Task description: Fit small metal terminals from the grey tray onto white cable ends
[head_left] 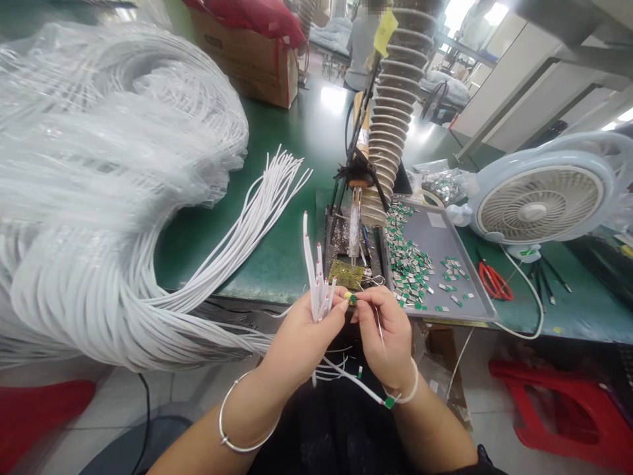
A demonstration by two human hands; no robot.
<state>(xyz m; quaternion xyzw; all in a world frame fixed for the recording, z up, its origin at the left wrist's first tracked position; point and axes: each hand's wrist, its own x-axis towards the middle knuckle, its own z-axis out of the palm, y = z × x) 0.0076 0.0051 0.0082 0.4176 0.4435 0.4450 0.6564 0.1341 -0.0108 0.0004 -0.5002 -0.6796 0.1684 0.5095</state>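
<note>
Pinched at the near edge of the tabletop (277,264), just nearer than the soldering iron (355,227): a small green piece (352,300), with left-hand fingers clamped on it from the left and right-hand fingers closed at its right edge. Also gripped in the left hand (299,333), a bunch of white cables (315,297), ends upward; trailing nearward from the right hand (388,326), a thin wire (380,330). Looks light and stiff, too small for more than a pinch; best taken by its side edges, gently, in view of a probably fragile joint. With the white cables, expect light, bendy, rather slippery lengths, better gathered a little below the ends. Judge the thin wire soft and easily kinked; hold close to the working end.
</note>
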